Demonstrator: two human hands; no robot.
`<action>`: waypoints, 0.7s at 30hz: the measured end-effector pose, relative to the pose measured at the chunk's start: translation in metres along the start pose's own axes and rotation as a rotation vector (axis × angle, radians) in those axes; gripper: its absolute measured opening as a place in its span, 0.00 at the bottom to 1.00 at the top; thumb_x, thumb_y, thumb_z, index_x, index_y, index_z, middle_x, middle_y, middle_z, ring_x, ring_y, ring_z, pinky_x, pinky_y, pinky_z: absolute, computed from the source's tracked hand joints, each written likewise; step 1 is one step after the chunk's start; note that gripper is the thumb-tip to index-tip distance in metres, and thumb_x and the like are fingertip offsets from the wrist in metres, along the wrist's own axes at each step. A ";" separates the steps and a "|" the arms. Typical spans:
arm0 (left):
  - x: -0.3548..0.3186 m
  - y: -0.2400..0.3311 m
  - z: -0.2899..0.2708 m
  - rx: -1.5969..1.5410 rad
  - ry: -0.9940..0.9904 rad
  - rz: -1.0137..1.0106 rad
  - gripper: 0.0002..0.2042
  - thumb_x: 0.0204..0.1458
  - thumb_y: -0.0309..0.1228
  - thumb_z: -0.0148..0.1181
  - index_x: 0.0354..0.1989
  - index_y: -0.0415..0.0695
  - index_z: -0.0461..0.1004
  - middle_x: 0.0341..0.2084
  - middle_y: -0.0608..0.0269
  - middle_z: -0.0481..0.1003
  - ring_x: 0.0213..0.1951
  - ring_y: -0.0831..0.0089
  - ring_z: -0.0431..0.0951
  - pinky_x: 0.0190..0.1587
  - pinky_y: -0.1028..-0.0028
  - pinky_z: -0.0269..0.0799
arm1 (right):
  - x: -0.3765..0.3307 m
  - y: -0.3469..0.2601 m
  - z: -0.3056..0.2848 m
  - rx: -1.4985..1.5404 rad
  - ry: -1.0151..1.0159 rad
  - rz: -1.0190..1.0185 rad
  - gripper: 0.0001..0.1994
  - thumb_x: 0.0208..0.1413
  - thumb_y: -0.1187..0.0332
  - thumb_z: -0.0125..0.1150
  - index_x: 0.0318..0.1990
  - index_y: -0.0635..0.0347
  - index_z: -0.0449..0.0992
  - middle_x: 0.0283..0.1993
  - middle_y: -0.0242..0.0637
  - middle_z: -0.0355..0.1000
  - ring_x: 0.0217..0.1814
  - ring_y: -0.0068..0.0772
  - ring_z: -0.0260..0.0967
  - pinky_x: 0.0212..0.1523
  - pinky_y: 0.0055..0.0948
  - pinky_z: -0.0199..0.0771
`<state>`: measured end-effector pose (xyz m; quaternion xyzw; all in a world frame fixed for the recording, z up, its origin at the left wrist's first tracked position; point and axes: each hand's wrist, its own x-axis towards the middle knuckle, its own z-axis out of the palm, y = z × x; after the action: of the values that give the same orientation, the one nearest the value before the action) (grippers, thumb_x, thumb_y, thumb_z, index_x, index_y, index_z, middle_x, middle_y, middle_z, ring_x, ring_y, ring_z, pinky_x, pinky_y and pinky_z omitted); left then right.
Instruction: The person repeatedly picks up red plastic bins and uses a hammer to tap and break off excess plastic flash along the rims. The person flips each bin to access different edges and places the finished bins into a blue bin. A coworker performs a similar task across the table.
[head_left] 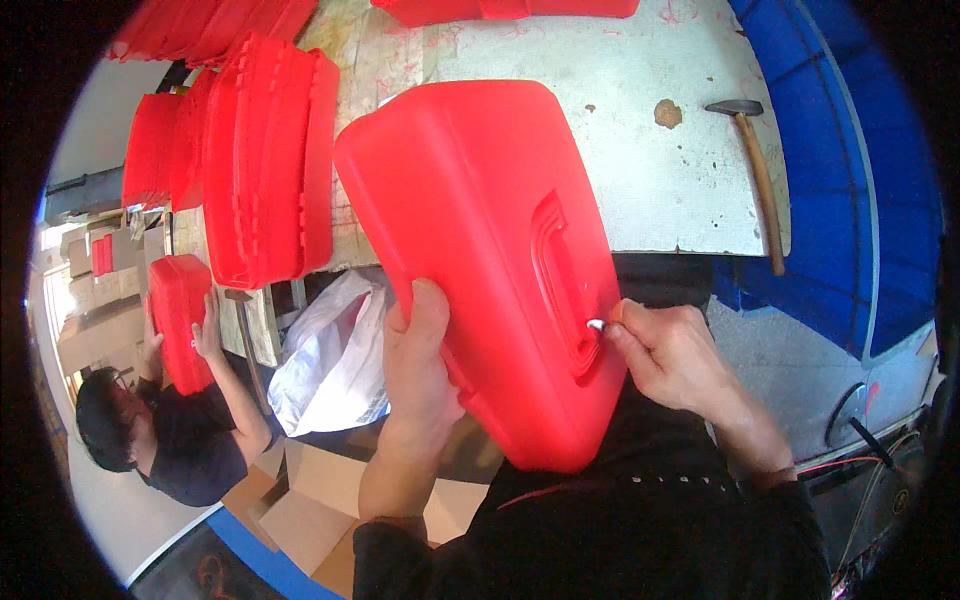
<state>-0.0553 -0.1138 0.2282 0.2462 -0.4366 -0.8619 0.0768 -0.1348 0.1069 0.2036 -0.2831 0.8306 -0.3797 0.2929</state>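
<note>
A large red plastic case (470, 230) is tilted in front of me, its recessed handle outline facing right. My left hand (425, 350) grips its left side, with the thumb on top of the shell. At the lower end of the recess, my right hand (665, 350) pinches a small shiny metal piece (597, 324) between thumb and fingers. The metal piece lies against or very close to the case wall; its exact kind is not clear. The fingers hide the rest of it.
A worn pale workbench (640, 150) stands ahead, with a hammer (750, 150) near its right edge. Stacked red shells (270, 160) stand left. Below are a white plastic bag (330, 370) and cardboard box (320, 480). Left, a co-worker (190, 450) holds another red case (180, 320).
</note>
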 end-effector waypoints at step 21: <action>-0.002 -0.003 -0.004 0.059 -0.013 -0.020 0.24 0.65 0.45 0.52 0.60 0.38 0.67 0.55 0.54 0.75 0.51 0.65 0.79 0.54 0.64 0.76 | 0.010 0.005 0.014 -0.144 0.281 -0.079 0.10 0.62 0.66 0.57 0.31 0.59 0.68 0.22 0.48 0.72 0.24 0.54 0.73 0.23 0.46 0.72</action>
<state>-0.0516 -0.1138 0.2247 0.2473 -0.4599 -0.8508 0.0581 -0.1333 0.0962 0.1892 -0.2797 0.8767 -0.3664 0.1377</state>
